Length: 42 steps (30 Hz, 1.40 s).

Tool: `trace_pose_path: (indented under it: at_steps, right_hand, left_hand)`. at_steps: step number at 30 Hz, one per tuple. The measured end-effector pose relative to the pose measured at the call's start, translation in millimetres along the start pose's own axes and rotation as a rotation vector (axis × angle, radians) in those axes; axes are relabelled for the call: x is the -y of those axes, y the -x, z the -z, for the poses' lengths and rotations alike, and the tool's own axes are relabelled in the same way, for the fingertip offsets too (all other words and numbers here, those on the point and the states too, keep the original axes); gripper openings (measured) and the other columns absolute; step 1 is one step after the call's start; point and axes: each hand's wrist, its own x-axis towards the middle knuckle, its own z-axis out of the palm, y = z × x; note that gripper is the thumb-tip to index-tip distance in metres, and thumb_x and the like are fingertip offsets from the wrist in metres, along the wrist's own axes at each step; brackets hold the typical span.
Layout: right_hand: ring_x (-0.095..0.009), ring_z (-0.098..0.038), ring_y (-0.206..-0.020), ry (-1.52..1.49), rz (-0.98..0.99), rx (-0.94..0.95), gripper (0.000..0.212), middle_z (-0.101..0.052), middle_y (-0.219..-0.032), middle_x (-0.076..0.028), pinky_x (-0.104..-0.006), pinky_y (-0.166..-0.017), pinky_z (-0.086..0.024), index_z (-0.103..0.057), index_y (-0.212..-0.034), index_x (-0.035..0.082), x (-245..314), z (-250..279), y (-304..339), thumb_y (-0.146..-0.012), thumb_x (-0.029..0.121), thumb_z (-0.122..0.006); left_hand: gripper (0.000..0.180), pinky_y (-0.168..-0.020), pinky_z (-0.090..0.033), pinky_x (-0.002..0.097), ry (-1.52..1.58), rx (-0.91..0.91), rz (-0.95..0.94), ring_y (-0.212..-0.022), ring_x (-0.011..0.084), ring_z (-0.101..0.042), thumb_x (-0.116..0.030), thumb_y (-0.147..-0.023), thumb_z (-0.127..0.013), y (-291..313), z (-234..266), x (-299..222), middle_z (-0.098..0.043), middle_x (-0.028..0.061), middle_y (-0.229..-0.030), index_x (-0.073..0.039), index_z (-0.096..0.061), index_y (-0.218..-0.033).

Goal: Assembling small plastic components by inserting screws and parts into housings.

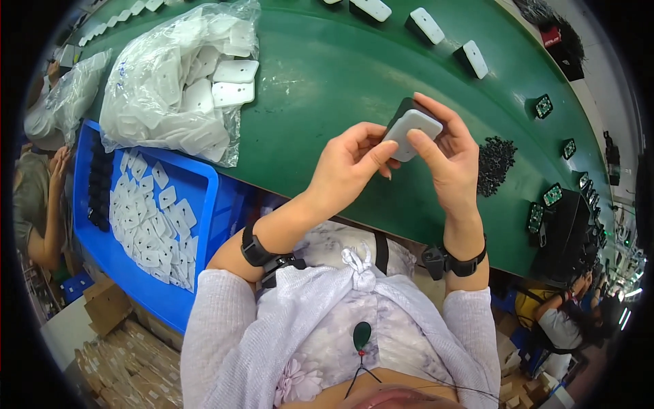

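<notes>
Over the green table, both my hands hold a small black plastic case with a white rounded cover (413, 131). My left hand (351, 158) grips its left side and lower end, thumb at the edge of the cover. My right hand (451, 153) wraps the right side, with the thumb pressed flat on the cover and the fingers behind. The cover sits on or against the black case; whether it is fully seated I cannot tell. Just right of my right hand lies a pile of small black parts (497, 163).
A clear plastic bag of white covers (170, 88) rests on the table at left. Below it, a blue tray (212, 198) holds many white pieces and black parts. Covered cases (471, 60) stand along the far side; cases with green circuit boards (552, 194) line the right. Other people work nearby.
</notes>
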Motion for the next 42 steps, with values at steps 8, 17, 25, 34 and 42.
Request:
trace_pose_path:
  at_steps: [8,17,25,34,42]
  right_hand:
    - [-0.013,-0.057,-0.097,0.232,0.157,-0.211,0.038,-0.061,-0.107,-0.006,-0.0254,-0.087,-0.045,-0.054,-0.124,-0.001,30,77,-17,-0.087,0.002,-0.062]
    - [-0.014,-0.062,-0.091,0.670,-0.048,-0.227,0.034,-0.067,-0.099,-0.007,-0.0273,-0.080,-0.049,-0.064,-0.108,0.001,14,234,-98,-0.080,0.018,-0.074]
    - [-0.011,-0.058,-0.088,0.743,-0.149,0.088,0.022,-0.066,-0.094,-0.002,-0.0261,-0.083,-0.046,-0.068,-0.103,0.006,-15,242,-147,-0.086,0.019,-0.069]
    - [-0.013,-0.060,-0.083,0.651,-0.240,0.062,0.027,-0.067,-0.092,-0.004,-0.0293,-0.075,-0.049,-0.068,-0.103,0.004,-34,254,-161,-0.084,0.024,-0.070]
    - [-0.023,-0.058,-0.088,1.180,0.293,0.097,0.013,-0.061,-0.090,-0.007,-0.0332,-0.079,-0.048,-0.065,-0.093,0.008,15,180,-63,-0.081,0.012,-0.067]
  left_hand:
    - [0.025,-0.082,-0.045,0.0410,-1.376,-0.518,-0.567,-0.094,0.0336,-0.056,-0.023,-0.086,-0.065,-21,68,-42,-0.061,0.0148,-0.099,-0.003,-0.062,-0.100]
    - [0.049,-0.081,-0.046,0.0455,-2.158,-0.791,-0.262,-0.102,0.0341,-0.054,-0.044,-0.083,-0.066,-33,152,-43,-0.057,0.0133,-0.107,-0.006,-0.056,-0.113]
    - [0.021,-0.080,-0.046,0.0410,-2.073,-0.755,-0.363,-0.093,0.0318,-0.057,-0.019,-0.087,-0.063,-28,150,-54,-0.060,0.0120,-0.098,-0.006,-0.067,-0.103]
    - [0.016,-0.066,-0.048,0.0281,-1.511,-0.768,-0.574,-0.075,0.0173,-0.060,-0.012,-0.094,-0.058,-19,106,-58,-0.062,0.0094,-0.096,-0.001,-0.066,-0.103]
    - [0.021,-0.068,-0.055,0.0277,-0.445,-0.381,-0.258,-0.078,0.0190,-0.065,0.000,-0.094,-0.051,0,65,-39,-0.060,0.0172,-0.104,0.005,-0.048,-0.114]
